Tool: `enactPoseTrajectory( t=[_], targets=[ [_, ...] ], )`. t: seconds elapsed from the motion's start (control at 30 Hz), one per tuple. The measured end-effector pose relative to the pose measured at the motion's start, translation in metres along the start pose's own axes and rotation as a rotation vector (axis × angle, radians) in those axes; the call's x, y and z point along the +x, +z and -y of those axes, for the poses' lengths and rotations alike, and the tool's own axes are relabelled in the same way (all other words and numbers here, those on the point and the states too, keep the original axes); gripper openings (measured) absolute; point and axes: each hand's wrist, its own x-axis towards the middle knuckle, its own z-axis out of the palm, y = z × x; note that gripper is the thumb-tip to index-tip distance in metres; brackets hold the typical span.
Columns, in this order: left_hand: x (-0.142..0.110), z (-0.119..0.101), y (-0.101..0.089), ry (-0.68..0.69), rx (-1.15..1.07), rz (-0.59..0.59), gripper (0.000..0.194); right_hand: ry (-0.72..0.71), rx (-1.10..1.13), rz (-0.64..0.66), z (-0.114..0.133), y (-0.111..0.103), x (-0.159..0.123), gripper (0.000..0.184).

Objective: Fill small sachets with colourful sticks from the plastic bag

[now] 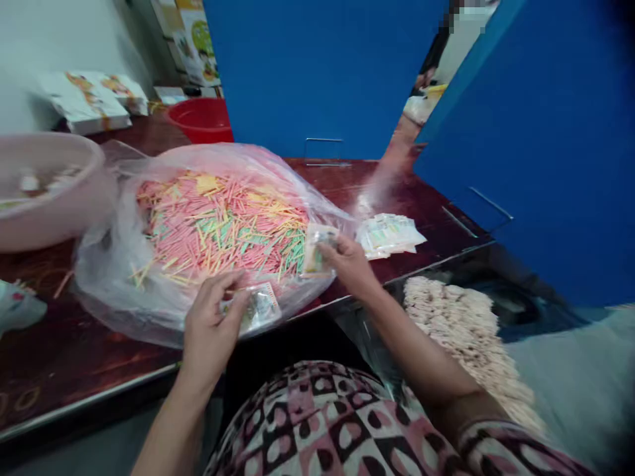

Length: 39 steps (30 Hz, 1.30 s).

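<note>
My left hand (211, 327) holds a small clear packet (255, 307) with a printed label, right at the front of a large clear plastic bag (124, 277). The bag lies open on the table and is full of thin pink, yellow and green sticks (223, 225). My right hand (347, 261) pinches a similar small packet (317, 248) over the bag's right side. A stack of small flat packets (389, 235) lies on the table just beyond my right hand.
A pale pink basin (49, 192) stands left of the bag, and a red bowl (201, 119) stands behind it. Printed boxes (84, 99) lie further back. Blue panels (317, 66) rise behind the dark wooden table (74, 350). A heap of pale bundled sticks (461, 337) lies low at right.
</note>
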Motion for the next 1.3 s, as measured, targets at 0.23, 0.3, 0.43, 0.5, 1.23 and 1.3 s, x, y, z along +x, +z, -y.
enactPoseTrajectory(
  t=[0.23,0.3,0.43,0.5,1.23,1.3],
  targets=[
    [-0.020,0.036,0.005,0.206,0.286,0.085,0.035,0.008,-0.755,-0.325,-0.030,-0.127,0.037,0.039],
    [-0.020,0.035,0.011,0.201,0.358,0.081,0.031,0.051,-1.021,-0.302,-0.039,-0.134,0.039,0.041],
    [-0.017,0.030,0.016,0.172,0.404,0.088,0.016,0.021,-1.214,-0.355,-0.047,-0.129,0.036,0.051],
    [-0.016,0.029,0.017,0.158,0.415,0.079,0.013,-0.108,-1.134,-0.424,-0.041,-0.118,0.033,0.050],
    [-0.011,0.007,0.009,0.156,0.158,-0.064,0.020,-0.435,-0.342,0.320,0.013,0.072,-0.044,0.016],
    [-0.007,0.001,0.003,0.042,0.021,-0.012,0.031,-0.399,-0.280,0.327,0.014,0.070,-0.045,0.018]
  ],
)
